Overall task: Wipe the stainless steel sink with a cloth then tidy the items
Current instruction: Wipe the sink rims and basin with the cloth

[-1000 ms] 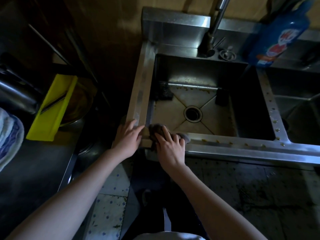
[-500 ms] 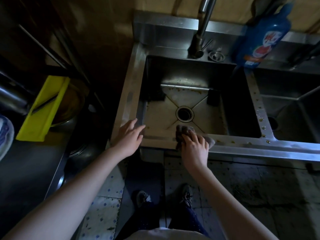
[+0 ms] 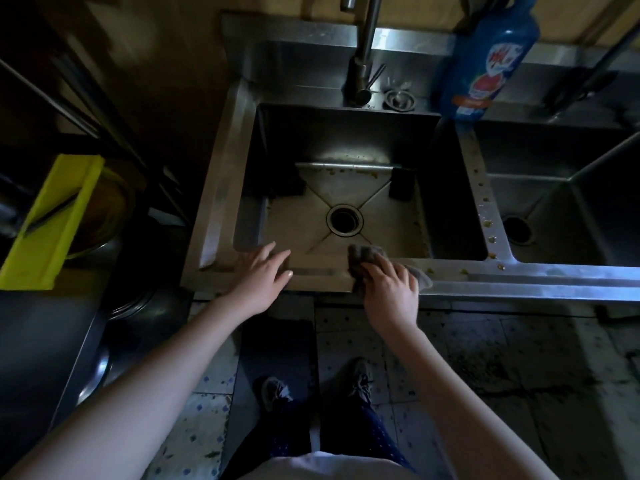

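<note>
**Sink** (image 3: 322, 273): stainless steel, two basins side by side. The left basin has a round drain (image 3: 345, 220) at its centre. Brownish specks lie along the back of its floor, on the divider (image 3: 484, 202) between the basins and on the front rim to the right of the hands.

**Cloth** (image 3: 366, 253): dark and bunched, on the front rim of the left basin just below the drain. One edge hangs over into the basin and a paler corner shows to the right of the hand.

**Right hand** (image 3: 391, 289): on top of the cloth, fingers (image 3: 385, 265) bent over it and grasping it against the rim.

**Left hand** (image 3: 259, 276): palm down on the front rim near the basin's left corner, fingers (image 3: 277, 258) released, straight and spread, holding nothing. It is apart from the cloth.

**In the left basin:** two dark blocks (image 3: 401, 183) at the back corners of the floor; what they are cannot be told.

**Back ledge:** faucet (image 3: 363, 57), a small metal strainer (image 3: 400, 98) just beside its base, and a blue bottle (image 3: 485, 60) with a red and white label standing above the divider.

**Far left:** a yellow-green plastic tray (image 3: 52, 220), tilted, beside a metal bowl (image 3: 104, 216), above a dark desk (image 3: 34, 341).

**Below:** tiled floor (image 3: 485, 358), stained, with the person's shoes (image 3: 277, 389) on it.
</note>
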A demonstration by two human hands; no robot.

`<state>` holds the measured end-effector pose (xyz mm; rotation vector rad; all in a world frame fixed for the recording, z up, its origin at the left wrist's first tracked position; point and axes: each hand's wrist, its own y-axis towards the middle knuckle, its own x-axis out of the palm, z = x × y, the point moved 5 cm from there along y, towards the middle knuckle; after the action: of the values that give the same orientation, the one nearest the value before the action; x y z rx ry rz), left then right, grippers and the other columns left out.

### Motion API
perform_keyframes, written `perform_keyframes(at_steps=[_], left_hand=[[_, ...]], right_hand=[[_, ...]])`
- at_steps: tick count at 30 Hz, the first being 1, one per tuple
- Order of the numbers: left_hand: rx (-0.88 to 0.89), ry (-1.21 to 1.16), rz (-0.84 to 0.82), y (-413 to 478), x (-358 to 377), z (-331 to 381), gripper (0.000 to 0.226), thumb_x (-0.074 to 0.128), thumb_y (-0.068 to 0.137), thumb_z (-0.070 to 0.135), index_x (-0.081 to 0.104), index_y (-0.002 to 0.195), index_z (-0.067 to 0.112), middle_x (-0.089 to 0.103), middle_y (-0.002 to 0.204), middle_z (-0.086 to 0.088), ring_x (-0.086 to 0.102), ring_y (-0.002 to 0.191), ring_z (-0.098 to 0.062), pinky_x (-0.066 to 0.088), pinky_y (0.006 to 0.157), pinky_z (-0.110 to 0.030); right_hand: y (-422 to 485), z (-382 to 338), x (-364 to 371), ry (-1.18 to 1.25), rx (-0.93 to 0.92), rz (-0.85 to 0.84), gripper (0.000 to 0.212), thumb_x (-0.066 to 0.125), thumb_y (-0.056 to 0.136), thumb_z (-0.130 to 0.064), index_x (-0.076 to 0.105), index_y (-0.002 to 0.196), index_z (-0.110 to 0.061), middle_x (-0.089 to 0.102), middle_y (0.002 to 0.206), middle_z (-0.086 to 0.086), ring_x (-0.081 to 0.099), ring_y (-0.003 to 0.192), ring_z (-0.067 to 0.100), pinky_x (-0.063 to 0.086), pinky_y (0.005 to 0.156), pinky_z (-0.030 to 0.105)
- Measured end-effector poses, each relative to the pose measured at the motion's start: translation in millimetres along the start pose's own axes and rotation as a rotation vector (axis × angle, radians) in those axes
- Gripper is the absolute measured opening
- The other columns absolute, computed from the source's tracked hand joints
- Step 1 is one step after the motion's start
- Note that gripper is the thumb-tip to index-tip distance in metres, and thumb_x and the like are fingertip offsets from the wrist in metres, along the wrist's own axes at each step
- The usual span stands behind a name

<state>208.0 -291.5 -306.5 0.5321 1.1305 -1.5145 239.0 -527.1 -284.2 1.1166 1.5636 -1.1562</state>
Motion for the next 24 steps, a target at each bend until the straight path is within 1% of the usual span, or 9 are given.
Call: perform_keyframes(at_steps=[4,7,9,11,13,15,18,21,24], left_hand=[[0.038,0.085,0.029,4.2,5.8,22.7,0.051,0.041,0.095,0.045,0.033,0.142,0.028,0.022,0.154,-0.003,0.021,0.139,-0.032,0.017,0.113,-0.047],[0.048,0.115,0.042,5.6,11.2,33.6,0.051,0.041,0.094,0.046,0.033,0.142,0.029,0.022,0.154,-0.003,0.022,0.139,-0.031,0.018,0.113,-0.046],[0.037,0.102,0.031,6.9,14.6,38.8,0.051,0.041,0.094,0.046,0.033,0.142,0.030,0.021,0.154,-0.002,0.021,0.139,-0.032,0.018,0.113,-0.047],[0.036,0.098,0.026,9.0,16.4,43.9,0.051,0.042,0.094,0.045,0.033,0.142,0.029,0.021,0.154,-0.002,0.020,0.139,-0.031,0.017,0.114,-0.048],[0.039,0.088,0.026,11.5,18.3,49.5,0.050,0.044,0.094,0.043,0.034,0.141,0.028,0.021,0.154,-0.003,0.020,0.140,-0.030,0.019,0.114,-0.048],[0.038,0.066,0.019,14.7,20.8,55.6,0.050,0.044,0.094,0.042,0.034,0.141,0.027,0.021,0.154,-0.003,0.019,0.140,-0.029,0.020,0.115,-0.049],[0.035,0.036,0.002,18.5,27.3,67.5,0.051,0.043,0.095,0.042,0.033,0.142,0.026,0.020,0.154,-0.003,0.017,0.141,-0.028,0.020,0.115,-0.049],[0.036,0.036,-0.002,21.0,35.4,83.1,0.051,0.042,0.095,0.043,0.033,0.142,0.025,0.020,0.154,-0.004,0.017,0.141,-0.028,0.019,0.115,-0.050],[0.037,0.048,0.002,24.1,44.4,100.6,0.051,0.042,0.095,0.043,0.034,0.142,0.025,0.020,0.154,-0.005,0.018,0.140,-0.030,0.016,0.114,-0.049]], right_hand=[[-1.7,51.4,-11.5,0.006,0.123,0.069,0.038,0.052,0.089,-0.027,0.056,0.127,-0.028,0.047,0.144,-0.002,0.038,0.130,0.029,0.030,0.109,0.049],[-2.1,53.6,-8.6,0.006,0.174,0.061,0.040,0.050,0.090,-0.028,0.055,0.129,-0.027,0.043,0.146,-0.002,0.033,0.134,0.030,0.025,0.111,0.052],[-1.6,35.8,-3.5,0.019,0.145,0.035,0.040,0.049,0.090,-0.029,0.054,0.130,-0.029,0.040,0.149,-0.003,0.030,0.137,0.029,0.022,0.114,0.054],[-2.7,13.6,1.4,0.045,0.056,0.023,0.039,0.049,0.091,-0.029,0.054,0.129,-0.029,0.042,0.148,-0.002,0.032,0.138,0.028,0.022,0.114,0.055],[-4.5,3.1,3.7,0.065,-0.016,0.031,0.037,0.050,0.091,-0.029,0.057,0.127,-0.028,0.045,0.146,-0.001,0.035,0.137,0.028,0.025,0.112,0.053],[-4.5,7.8,2.3,0.052,-0.061,0.039,0.036,0.048,0.091,-0.032,0.057,0.126,-0.029,0.048,0.144,-0.003,0.038,0.135,0.027,0.030,0.109,0.050],[-2.9,36.6,-3.6,0.050,-0.065,0.058,0.035,0.048,0.091,-0.034,0.058,0.124,-0.030,0.050,0.142,-0.003,0.041,0.133,0.026,0.032,0.107,0.048],[-0.8,78.2,-10.7,0.035,-0.007,0.064,0.036,0.046,0.092,-0.033,0.058,0.126,-0.031,0.048,0.144,-0.005,0.038,0.135,0.025,0.030,0.108,0.048],[2.6,123.8,-20.8,0.009,0.056,0.089,0.035,0.046,0.092,-0.031,0.058,0.126,-0.030,0.047,0.144,-0.005,0.038,0.134,0.026,0.031,0.107,0.047]])
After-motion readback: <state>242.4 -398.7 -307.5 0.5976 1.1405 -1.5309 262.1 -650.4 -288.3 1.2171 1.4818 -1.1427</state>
